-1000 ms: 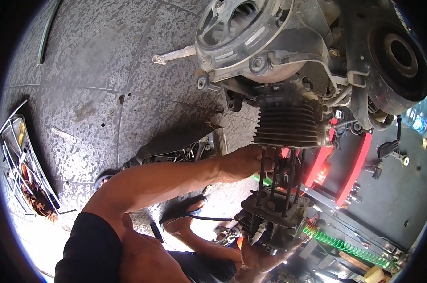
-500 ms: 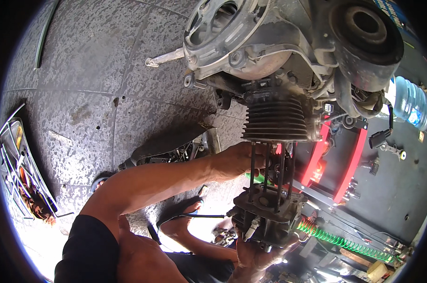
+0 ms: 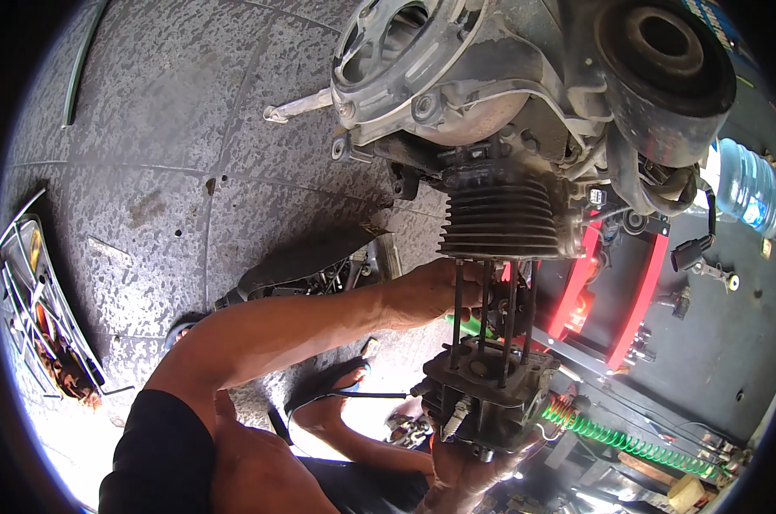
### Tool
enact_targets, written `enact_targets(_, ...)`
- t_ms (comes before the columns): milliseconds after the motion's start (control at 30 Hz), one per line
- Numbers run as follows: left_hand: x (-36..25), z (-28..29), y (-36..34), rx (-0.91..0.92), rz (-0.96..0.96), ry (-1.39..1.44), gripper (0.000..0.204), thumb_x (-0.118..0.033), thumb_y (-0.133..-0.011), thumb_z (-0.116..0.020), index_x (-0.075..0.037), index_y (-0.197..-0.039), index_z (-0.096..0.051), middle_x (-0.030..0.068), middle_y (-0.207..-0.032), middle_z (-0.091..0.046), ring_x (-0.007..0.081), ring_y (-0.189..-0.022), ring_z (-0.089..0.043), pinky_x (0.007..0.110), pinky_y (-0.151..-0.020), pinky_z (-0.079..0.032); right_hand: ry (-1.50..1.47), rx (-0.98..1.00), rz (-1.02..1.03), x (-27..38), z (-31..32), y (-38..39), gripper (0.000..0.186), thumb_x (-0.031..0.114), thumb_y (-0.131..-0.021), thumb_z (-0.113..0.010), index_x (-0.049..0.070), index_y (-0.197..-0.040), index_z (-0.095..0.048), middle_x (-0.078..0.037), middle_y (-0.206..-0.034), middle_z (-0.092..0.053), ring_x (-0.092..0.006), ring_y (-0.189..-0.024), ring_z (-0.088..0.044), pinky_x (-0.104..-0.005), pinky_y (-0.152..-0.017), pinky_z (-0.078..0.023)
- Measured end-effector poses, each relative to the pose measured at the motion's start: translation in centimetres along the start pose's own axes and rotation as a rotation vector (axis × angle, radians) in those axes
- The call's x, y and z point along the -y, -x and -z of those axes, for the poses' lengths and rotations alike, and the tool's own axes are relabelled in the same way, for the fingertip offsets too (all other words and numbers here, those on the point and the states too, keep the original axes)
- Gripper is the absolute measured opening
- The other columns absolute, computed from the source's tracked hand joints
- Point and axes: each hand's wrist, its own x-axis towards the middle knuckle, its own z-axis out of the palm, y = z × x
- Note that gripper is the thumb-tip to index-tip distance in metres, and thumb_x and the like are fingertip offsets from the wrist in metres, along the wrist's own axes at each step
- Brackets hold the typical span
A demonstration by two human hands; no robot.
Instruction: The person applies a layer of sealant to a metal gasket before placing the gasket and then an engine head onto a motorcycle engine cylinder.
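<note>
A greasy engine hangs in front of me, its finned cylinder (image 3: 499,218) pointing down. Several long studs (image 3: 511,321) stick out below it and pass into a cylinder head (image 3: 491,390), which is apart from the cylinder by a gap. A spark plug (image 3: 457,417) juts from the head's near side. From underneath, my right hand (image 3: 465,467) grips the cylinder head. My left hand (image 3: 444,291) reaches in beside the studs, just under the cylinder; its fingers curl behind a stud, near a dark part (image 3: 510,307), and what they hold is hidden.
Red stand bars (image 3: 636,304) stand right of the studs, with a green coil spring (image 3: 628,439) below. A blue water bottle (image 3: 748,184) is at far right. On the stained floor at left lies a rack of tools (image 3: 45,317); a tray of small parts (image 3: 345,274) sits behind my forearm.
The cylinder head has tipped slightly, showing a little more of its upper face. Both hands stay in nearly the same places.
</note>
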Motion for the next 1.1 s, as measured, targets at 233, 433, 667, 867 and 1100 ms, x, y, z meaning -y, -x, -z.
enact_targets(233,0.5,0.3,-0.1,-0.005,-0.020,0.062,0.033,-0.038,-0.091,-0.074,-0.012,-0.111,-0.067,-0.0013,-0.098,-0.066,0.0123,-0.092,-0.060,0.032,-0.080,-0.049,-0.044,-0.047,-0.024,0.0,-1.9,-0.1,0.090,0.064,-0.081,-0.071,0.021,-0.152,-0.038,-0.007,-0.150,-0.046,-0.0317,-0.136,-0.045,-0.0556,-0.113,-0.037)
enact_targets(433,-0.2,0.0,0.1,-0.024,0.030,-0.069,0.033,-0.035,-0.093,-0.072,-0.011,-0.115,-0.065,-0.0007,-0.100,-0.064,0.0122,-0.094,-0.059,0.033,-0.084,-0.048,-0.054,-0.095,0.061,-0.7,-2.0,-0.6,0.087,0.066,-0.084,-0.066,0.019,-0.151,-0.039,-0.015,-0.148,-0.047,-0.0405,-0.131,-0.050,-0.0672,-0.101,-0.044)
enact_targets(667,-0.8,0.0,0.2,-0.024,0.013,-0.078,0.040,-0.036,-0.094,-0.072,-0.011,-0.124,-0.064,-0.0014,-0.103,-0.065,0.0108,-0.095,-0.058,0.033,-0.086,-0.047,-0.026,-0.062,0.047,-0.3,-2.3,-1.2,0.085,0.069,-0.087,-0.059,0.018,-0.152,-0.038,-0.018,-0.147,-0.048,-0.0443,-0.130,-0.050,-0.0720,-0.097,-0.045)
enact_targets(867,-0.4,0.5,0.4,0.000,0.033,-0.072,0.038,-0.033,-0.096,-0.069,-0.010,-0.125,-0.064,-0.0011,-0.111,-0.065,0.0110,-0.101,-0.057,0.033,-0.088,-0.046,-0.174,-0.122,0.072,-0.9,-4.4,-0.8,0.083,0.069,-0.088,-0.057,0.019,-0.152,-0.040,-0.018,-0.146,-0.050,-0.0440,-0.131,-0.049,-0.0718,-0.099,-0.043)
enact_targets(1100,-0.9,0.5,0.4,-0.013,0.011,-0.064,0.035,-0.029,-0.098,-0.067,-0.007,-0.125,-0.063,0.0014,-0.113,-0.063,0.0123,-0.104,-0.055,0.035,-0.090,-0.046,-0.116,-0.062,0.010,-0.4,-2.9,-0.9,0.087,0.072,-0.086,-0.057,0.020,-0.153,-0.036,-0.018,-0.147,-0.048,-0.0471,-0.129,-0.050,-0.0754,-0.097,-0.042)
